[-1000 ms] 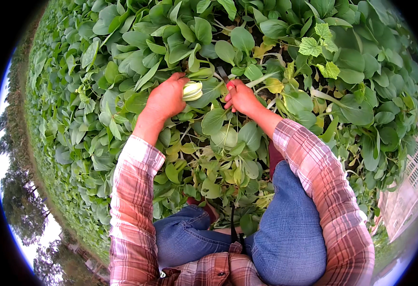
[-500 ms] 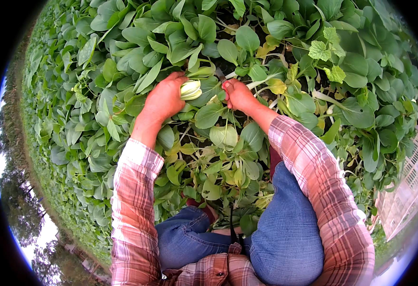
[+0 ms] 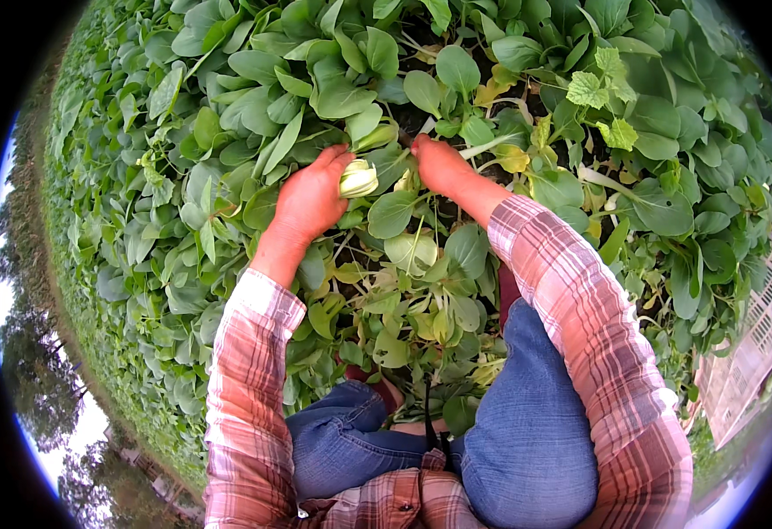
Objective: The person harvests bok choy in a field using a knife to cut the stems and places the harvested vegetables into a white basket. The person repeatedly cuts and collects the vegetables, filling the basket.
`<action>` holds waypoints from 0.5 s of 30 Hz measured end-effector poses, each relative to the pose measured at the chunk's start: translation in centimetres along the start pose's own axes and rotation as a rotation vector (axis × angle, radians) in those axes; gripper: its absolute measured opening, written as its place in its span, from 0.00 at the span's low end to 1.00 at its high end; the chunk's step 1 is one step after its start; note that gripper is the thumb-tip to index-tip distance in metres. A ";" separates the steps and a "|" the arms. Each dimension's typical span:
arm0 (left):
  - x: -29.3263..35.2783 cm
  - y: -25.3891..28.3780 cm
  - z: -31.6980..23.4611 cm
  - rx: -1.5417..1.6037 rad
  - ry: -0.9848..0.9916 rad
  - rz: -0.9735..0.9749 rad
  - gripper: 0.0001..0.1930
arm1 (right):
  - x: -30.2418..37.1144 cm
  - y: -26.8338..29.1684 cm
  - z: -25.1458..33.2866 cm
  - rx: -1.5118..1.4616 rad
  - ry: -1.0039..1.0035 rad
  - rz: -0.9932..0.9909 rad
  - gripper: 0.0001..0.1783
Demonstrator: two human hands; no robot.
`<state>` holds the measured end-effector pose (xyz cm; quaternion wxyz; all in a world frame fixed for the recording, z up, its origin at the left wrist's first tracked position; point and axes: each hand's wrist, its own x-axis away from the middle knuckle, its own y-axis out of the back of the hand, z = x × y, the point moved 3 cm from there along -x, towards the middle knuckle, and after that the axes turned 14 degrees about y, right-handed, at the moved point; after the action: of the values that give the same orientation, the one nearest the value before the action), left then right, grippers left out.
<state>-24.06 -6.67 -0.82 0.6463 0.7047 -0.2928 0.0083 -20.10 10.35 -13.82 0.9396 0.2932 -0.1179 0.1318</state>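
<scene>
My left hand (image 3: 312, 194) is closed round a cut bok choy (image 3: 359, 179), its pale base pointing to the right and its leaves running back under the hand among other foliage. Just right of it, my right hand (image 3: 443, 167) is closed, fingertips reaching in beside the base of a standing bok choy plant (image 3: 377, 136). A small knife is in the right hand; leaves and fingers now hide nearly all of it. A gap of leaves and dark soil separates the two hands.
Dense rows of leafy greens (image 3: 148, 220) spread on the left and ahead. Yellowed leaves (image 3: 513, 159) and pale stems lie right of my hands. Low plants (image 3: 404, 309) grow before my knees (image 3: 527, 397). A pale slotted plastic crate (image 3: 747, 344) stands at far right.
My left hand has shifted slightly right and down with the cut bok choy. The right hand has moved a little up, farther in among the leaves, and the knife shows less.
</scene>
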 end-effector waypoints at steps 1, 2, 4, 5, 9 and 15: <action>0.2 0.0 0.0 0.009 -0.019 -0.028 0.28 | 0.4 0.3 -0.2 0.027 0.019 0.009 0.14; 0.3 0.0 0.1 0.018 -0.036 -0.056 0.29 | 0.6 0.3 -0.5 0.048 0.056 -0.008 0.14; 0.4 0.0 -0.7 0.003 -0.063 -0.090 0.30 | 1.0 0.5 -1.5 0.098 0.120 -0.046 0.14; 0.8 0.0 -1.2 -0.026 -0.067 -0.096 0.30 | 1.2 0.6 -2.5 -0.213 -0.008 -0.081 0.16; 2.8 0.5 -1.0 -0.045 -0.140 -0.158 0.34 | 2.2 1.6 -0.1 -1.109 -0.298 -0.180 0.26; 4.0 -0.1 -1.2 -0.116 -0.201 -0.258 0.31 | 1.4 0.3 0.1 -1.264 -0.326 -0.012 0.28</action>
<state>-20.30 -7.18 0.85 0.6491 0.6951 -0.2629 -0.1623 -18.96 10.82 -13.16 0.9017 -0.2992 -0.3119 -0.0144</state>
